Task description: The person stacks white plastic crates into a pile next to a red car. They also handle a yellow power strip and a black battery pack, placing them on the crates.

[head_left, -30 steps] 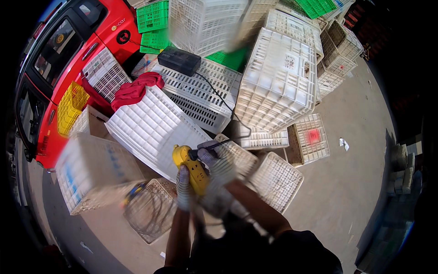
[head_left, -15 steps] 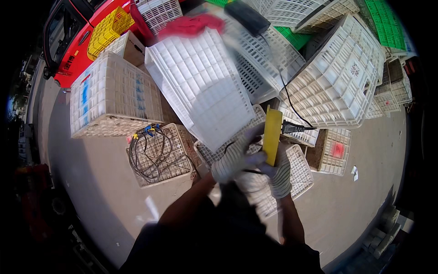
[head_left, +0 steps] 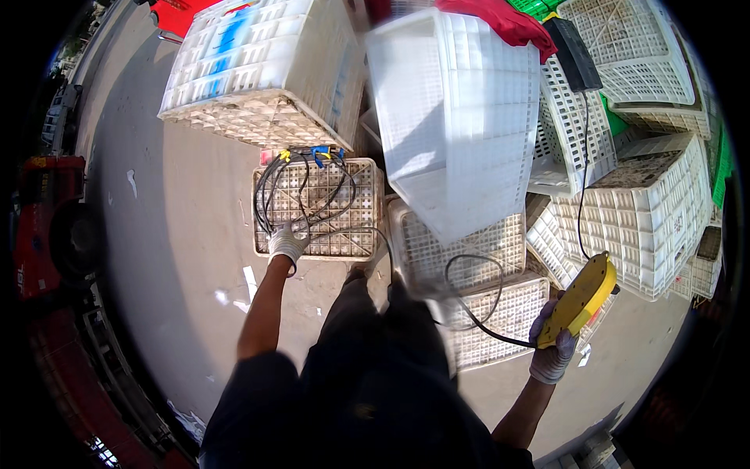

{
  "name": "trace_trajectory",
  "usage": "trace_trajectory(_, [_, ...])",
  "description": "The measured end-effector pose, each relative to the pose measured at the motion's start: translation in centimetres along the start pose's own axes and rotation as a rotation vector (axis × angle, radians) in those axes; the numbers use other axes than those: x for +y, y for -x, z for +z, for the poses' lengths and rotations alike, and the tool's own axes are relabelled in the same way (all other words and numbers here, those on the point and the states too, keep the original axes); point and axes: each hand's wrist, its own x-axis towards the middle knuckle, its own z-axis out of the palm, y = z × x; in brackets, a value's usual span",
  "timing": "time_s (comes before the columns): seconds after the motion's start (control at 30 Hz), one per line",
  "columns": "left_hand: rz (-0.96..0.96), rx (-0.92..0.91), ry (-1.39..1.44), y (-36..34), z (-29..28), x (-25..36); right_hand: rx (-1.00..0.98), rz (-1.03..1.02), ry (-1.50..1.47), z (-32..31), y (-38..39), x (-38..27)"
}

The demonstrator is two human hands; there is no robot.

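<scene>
My right hand (head_left: 551, 352), in a pale striped glove, holds a yellow power strip (head_left: 580, 293) at the lower right; one black cord runs up from it to a black box (head_left: 572, 53), another trails across the crates. At the left, my gloved left hand (head_left: 287, 242) has its fingers closed on a black cable coil (head_left: 269, 195) lying on a dirty white upturned crate (head_left: 363, 207). Blue and yellow fittings (head_left: 320, 156) sit at the coil's far side. The plug at the strip is largely hidden.
White crates (head_left: 453, 125) are piled ahead and right, with a red cloth (head_left: 500, 17) over one and green crates (head_left: 535, 8) behind. A tall white crate (head_left: 226, 66) with blue paint stands upper left. Dark red vehicles (head_left: 47, 227) line the left edge; pavement (head_left: 180, 234) lies between.
My left hand has left the yellow strip and moved left onto the cable coil. My right hand has carried the strip toward the right. The view has turned down toward the coiled cable.
</scene>
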Motion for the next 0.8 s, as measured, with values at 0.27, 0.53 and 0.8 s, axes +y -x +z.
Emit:
trace_trajectory(0.27, [0.142, -0.084, -0.190, -5.5, 5.1, -0.1, 0.027, -0.070, -0.096, 3.8, 0.6, 0.5])
trace_trajectory(0.53, [0.324, 0.066, -0.144, -4.7, 6.8, -1.8, 0.076, -0.076, -0.138, 7.4, 1.7, 2.5])
trace_trajectory(0.8, [0.311, -0.098, -0.090, -7.6, 6.8, -3.4, 0.202, -0.118, -0.101, 6.9, 5.1, -1.4])
